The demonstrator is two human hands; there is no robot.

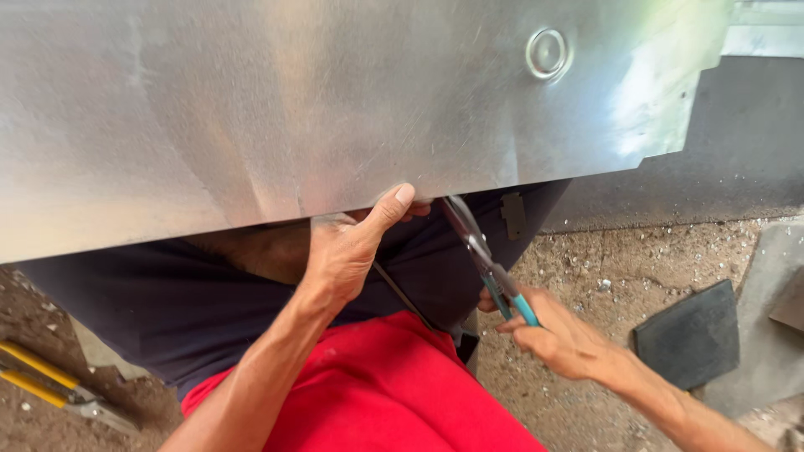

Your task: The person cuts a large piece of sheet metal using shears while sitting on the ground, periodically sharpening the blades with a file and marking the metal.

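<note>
Both hands meet the metal sheet (335,109) edge: left hand (347,251) gripping, right hand (557,335) snipping.

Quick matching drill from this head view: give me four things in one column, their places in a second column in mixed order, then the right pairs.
Things:
1. left hand
2. right hand
3. yellow-handled snips
4. dark flat slab

Places:
A. lying on the dirt at the lower left
B. gripping the lower edge of the metal sheet, thumb on its face
C. on the ground at the right, beside the right forearm
D. holding the teal-handled snips at the sheet's edge

Pairs: 1-B, 2-D, 3-A, 4-C
</note>
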